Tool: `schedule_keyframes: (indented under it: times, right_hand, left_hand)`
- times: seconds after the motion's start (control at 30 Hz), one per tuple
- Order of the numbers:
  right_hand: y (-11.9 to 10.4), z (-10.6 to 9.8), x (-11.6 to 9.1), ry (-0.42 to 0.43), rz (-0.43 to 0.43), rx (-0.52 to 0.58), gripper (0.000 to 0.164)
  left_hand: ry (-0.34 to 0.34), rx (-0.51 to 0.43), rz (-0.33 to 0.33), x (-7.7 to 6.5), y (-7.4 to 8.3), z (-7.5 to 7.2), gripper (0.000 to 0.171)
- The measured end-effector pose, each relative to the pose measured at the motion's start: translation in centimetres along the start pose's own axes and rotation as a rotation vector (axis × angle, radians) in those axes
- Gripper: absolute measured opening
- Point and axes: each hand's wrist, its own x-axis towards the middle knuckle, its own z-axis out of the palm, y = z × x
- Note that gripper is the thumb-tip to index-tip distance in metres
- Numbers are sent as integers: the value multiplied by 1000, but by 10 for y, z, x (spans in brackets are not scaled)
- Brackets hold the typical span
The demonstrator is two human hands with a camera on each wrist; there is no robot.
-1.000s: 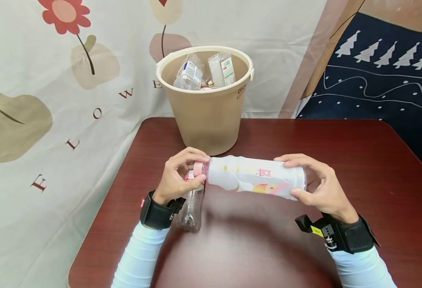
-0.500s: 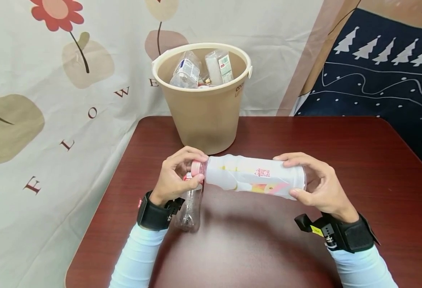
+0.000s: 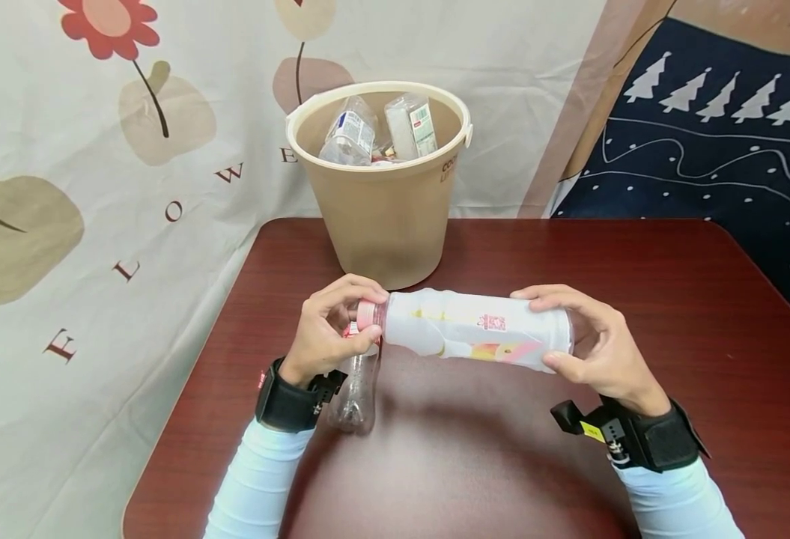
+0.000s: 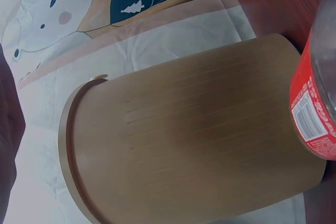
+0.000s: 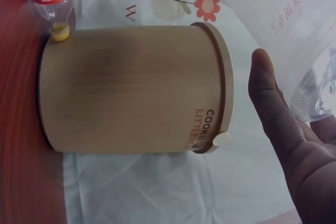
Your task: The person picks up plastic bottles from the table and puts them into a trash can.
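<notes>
A plastic bottle (image 3: pixel 462 326) with a white, fruit-printed sleeve and a pink cap is held sideways above the table. My left hand (image 3: pixel 330 326) pinches it at the cap end, thumb below and fingers above. At the other end, my right hand (image 3: pixel 590 340) grips the clear base between thumb and fingers. In the right wrist view the right hand (image 5: pixel 299 145) is beside the bottle's clear base (image 5: pixel 317 90). Partly hidden beneath the left hand, a clear bottle (image 3: pixel 354 397) with a red label lies on the table. Its yellow cap (image 5: pixel 60 32) shows in the right wrist view.
A beige bucket (image 3: pixel 384 217) stands at the back of the dark red table (image 3: pixel 637 299), just beyond the hands. Inside are a crumpled clear bottle (image 3: pixel 350 135) and a clear package (image 3: pixel 411 127) with a label. Printed cloth (image 3: pixel 186 299) hangs behind and to the left.
The head view has shifted slightly, moving the bucket and left hand a little leftward in the picture. Both hands keep the same hold on the sleeved bottle.
</notes>
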Motion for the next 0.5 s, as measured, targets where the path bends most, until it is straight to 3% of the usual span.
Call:
schedule_keyframes:
  times: [0.3,0.5]
  right_hand:
    - [-1,-6,1,23,64,37,70]
    - [2,-11,-2,50,166,27,80]
  left_hand:
    - [27,13,-4,2,8,-2,30]
    - [95,86,10,-2,14,-10,31]
